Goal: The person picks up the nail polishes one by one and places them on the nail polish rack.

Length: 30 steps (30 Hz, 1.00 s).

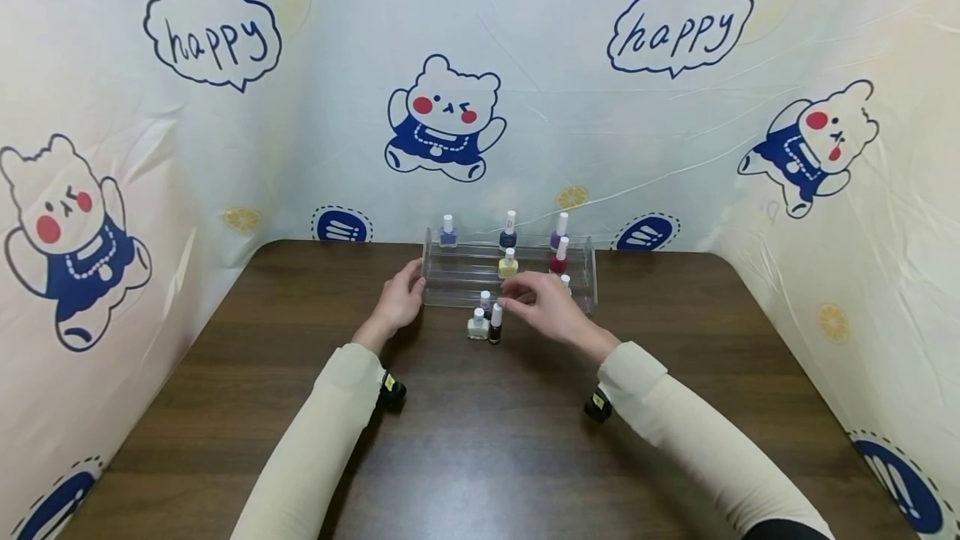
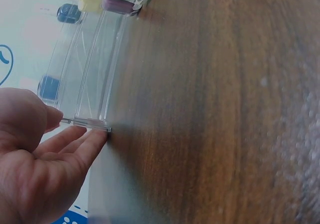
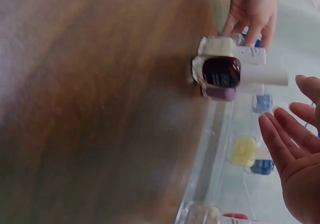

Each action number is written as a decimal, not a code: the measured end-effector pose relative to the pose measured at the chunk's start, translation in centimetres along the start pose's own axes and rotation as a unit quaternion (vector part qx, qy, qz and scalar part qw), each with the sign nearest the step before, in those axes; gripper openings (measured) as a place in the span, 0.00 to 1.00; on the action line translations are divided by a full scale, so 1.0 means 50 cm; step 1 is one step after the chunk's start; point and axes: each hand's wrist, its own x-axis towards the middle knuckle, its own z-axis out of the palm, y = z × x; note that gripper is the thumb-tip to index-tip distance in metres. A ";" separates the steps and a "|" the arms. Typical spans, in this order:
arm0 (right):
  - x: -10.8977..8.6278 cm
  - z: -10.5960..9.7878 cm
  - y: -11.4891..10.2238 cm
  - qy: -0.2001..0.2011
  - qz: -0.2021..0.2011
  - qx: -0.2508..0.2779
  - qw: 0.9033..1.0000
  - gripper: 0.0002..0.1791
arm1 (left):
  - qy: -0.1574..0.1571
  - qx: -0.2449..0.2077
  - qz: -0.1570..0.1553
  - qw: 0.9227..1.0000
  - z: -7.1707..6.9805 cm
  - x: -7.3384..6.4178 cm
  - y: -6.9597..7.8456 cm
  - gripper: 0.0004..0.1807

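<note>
A clear tiered display rack point(image 1: 457, 276) holds several nail polish bottles at the back of the table. At its left end is my left hand point(image 1: 401, 297); in the left wrist view its extended fingers point(image 2: 92, 146) touch the end panel. Three bottles stand together at the rack's front: a pale green nail polish point(image 1: 477, 327), a dark nail polish point(image 1: 495, 328) and a mauve nail polish point(image 3: 220, 93), partly hidden. My right hand point(image 1: 551, 307) hovers beside the dark bottle's white cap point(image 3: 265, 75). In the right wrist view its fingers are extended and apart from the cap.
Light blue point(image 1: 448, 235), dark blue point(image 1: 508, 238) and purple point(image 1: 557, 238) bottles stand on the back tier. Lower sit a yellow bottle point(image 1: 508, 267) and a red one point(image 1: 558, 262). My right hand partly covers a beige bottle point(image 3: 202, 217). A printed curtain point(image 1: 555, 123) surrounds the wooden table point(image 1: 480, 440).
</note>
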 end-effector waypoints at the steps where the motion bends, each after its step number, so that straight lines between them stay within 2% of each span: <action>1: -0.002 0.004 0.000 -0.001 -0.001 0.002 1.000 0.13 | 0.001 -0.001 0.000 1.000 0.000 -0.001 0.001 0.27; 18: -0.007 0.029 -0.010 0.007 0.002 0.011 1.000 0.07 | 0.007 0.008 0.007 1.000 0.001 -0.001 -0.001 0.26; 23: -0.009 0.032 -0.012 0.006 -0.001 0.003 1.000 0.05 | 0.009 0.016 0.018 1.000 0.004 0.002 -0.008 0.26; 30: -0.009 0.030 -0.011 0.012 -0.008 -0.013 1.000 0.05 | 0.008 0.014 0.015 1.000 0.004 0.004 -0.009 0.26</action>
